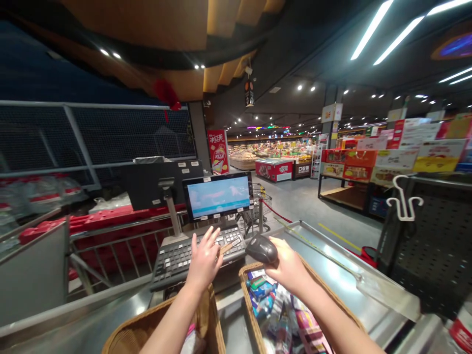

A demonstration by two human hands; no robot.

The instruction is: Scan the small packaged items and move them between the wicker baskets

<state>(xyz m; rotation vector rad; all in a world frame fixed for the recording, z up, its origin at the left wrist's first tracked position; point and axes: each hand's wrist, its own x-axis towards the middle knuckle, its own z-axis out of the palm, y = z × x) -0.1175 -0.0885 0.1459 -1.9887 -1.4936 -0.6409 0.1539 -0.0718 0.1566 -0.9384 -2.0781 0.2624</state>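
Black scanner (261,249) fills the right hand's (285,265) curled fingers. Left hand's (204,261) fingers splay over the keyboard (173,263) by the counter's (328,268) far edge.

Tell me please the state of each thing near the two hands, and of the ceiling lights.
Left hand: fingers spread, over the keyboard.
Right hand: closed around the scanner.
Black scanner: held above the right basket's far end.
Monitor: lit.
Keyboard: partly covered by the left hand.
Right basket: holding packets.
Left basket: partly hidden by the forearm.
Ceiling lights: on.
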